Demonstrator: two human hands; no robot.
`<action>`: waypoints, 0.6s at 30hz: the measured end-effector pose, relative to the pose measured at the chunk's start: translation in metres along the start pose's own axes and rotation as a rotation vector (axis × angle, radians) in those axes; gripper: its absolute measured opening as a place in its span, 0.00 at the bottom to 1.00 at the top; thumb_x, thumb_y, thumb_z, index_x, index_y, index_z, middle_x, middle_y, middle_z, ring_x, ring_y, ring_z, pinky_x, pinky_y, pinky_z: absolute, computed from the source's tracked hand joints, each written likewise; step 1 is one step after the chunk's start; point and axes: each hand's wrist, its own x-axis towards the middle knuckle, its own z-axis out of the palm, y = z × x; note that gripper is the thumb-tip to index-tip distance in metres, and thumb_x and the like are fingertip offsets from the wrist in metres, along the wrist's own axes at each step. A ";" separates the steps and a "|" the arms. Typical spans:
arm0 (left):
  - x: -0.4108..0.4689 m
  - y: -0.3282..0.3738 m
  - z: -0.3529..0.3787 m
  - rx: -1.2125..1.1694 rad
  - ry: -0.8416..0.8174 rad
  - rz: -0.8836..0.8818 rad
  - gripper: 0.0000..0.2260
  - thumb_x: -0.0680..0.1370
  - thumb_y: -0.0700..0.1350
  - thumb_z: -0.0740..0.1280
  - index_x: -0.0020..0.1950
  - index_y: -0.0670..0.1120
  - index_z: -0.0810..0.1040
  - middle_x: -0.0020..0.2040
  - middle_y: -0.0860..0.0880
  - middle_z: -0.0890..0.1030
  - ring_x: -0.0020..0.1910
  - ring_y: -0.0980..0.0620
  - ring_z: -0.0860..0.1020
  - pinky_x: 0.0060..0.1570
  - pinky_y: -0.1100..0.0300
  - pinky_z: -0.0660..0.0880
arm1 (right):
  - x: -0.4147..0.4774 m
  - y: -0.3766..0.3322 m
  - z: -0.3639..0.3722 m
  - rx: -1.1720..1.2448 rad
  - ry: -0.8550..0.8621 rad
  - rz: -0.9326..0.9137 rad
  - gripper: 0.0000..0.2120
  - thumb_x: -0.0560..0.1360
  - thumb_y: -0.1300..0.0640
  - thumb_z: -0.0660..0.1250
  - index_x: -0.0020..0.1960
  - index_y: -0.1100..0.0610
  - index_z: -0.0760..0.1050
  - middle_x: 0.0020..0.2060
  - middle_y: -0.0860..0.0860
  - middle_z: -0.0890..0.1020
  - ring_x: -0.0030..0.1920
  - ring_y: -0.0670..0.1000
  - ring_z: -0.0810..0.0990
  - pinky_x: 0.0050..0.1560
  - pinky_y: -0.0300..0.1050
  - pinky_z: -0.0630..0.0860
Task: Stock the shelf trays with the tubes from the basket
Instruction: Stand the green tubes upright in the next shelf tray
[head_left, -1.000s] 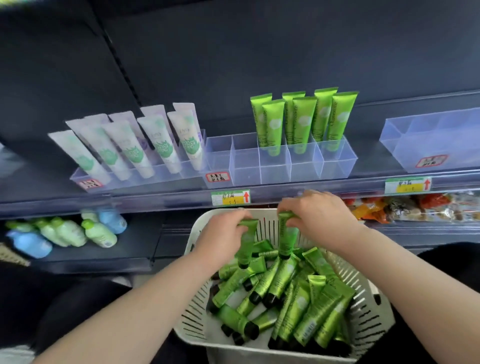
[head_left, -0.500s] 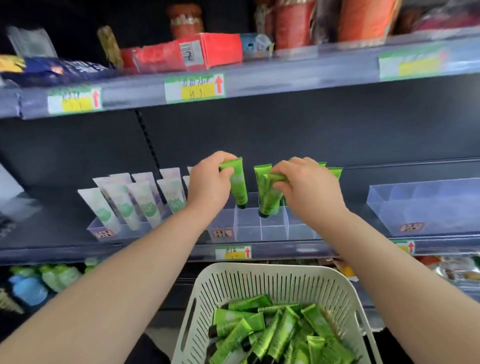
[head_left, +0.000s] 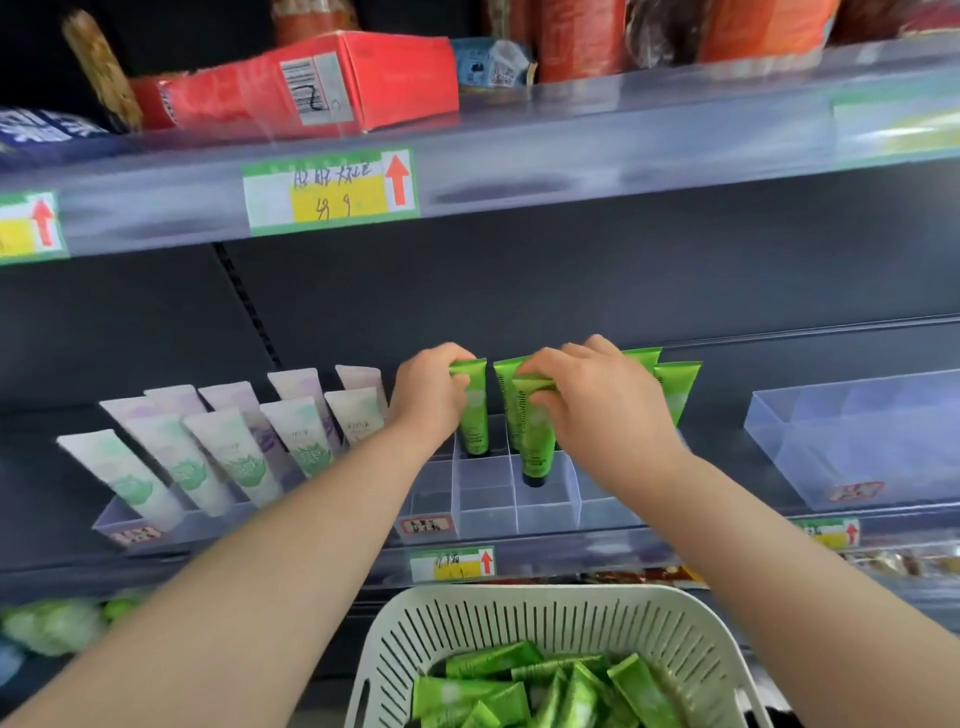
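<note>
My left hand (head_left: 428, 392) grips a green tube (head_left: 472, 410) by its top, its black cap down inside a back cell of the clear divided tray (head_left: 488, 512) on the middle shelf. Just to the right, my right hand (head_left: 592, 400) holds a second green tube (head_left: 535, 441), cap lowered into a front cell. More green tubes (head_left: 675, 387) stand behind my right hand, partly hidden. A white slotted basket (head_left: 545, 618) at the bottom holds several green tubes (head_left: 519, 686).
White tubes (head_left: 228, 457) lean in the tray section to the left. A second clear tray (head_left: 857, 441) sits at the right of the shelf. The upper shelf carries a red box (head_left: 311, 83) and price labels (head_left: 332, 189). Bottles lie on the lower left shelf.
Both hands have lifted a green tube each out of the basket up to the shelf and lowered them cap-first into the tray cells. The view has tilted upward.
</note>
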 end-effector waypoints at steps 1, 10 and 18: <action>0.000 -0.002 0.002 0.001 -0.005 -0.001 0.10 0.78 0.43 0.64 0.54 0.57 0.80 0.51 0.54 0.80 0.44 0.56 0.69 0.29 0.69 0.55 | 0.002 0.000 0.001 0.008 -0.005 0.004 0.10 0.75 0.55 0.67 0.55 0.49 0.78 0.41 0.48 0.81 0.46 0.54 0.74 0.35 0.46 0.67; -0.012 -0.014 -0.013 -0.191 0.063 0.058 0.14 0.77 0.33 0.64 0.60 0.46 0.77 0.57 0.47 0.79 0.54 0.52 0.78 0.55 0.56 0.75 | 0.029 -0.018 0.011 0.025 0.060 -0.002 0.10 0.77 0.58 0.64 0.57 0.52 0.76 0.46 0.50 0.80 0.47 0.55 0.71 0.36 0.47 0.67; -0.053 -0.028 -0.025 -0.043 -0.001 0.222 0.14 0.77 0.35 0.64 0.61 0.45 0.77 0.61 0.48 0.75 0.59 0.49 0.74 0.56 0.54 0.73 | 0.050 -0.031 0.039 -0.053 -0.057 -0.004 0.15 0.76 0.61 0.63 0.62 0.50 0.73 0.51 0.49 0.79 0.53 0.55 0.71 0.44 0.48 0.67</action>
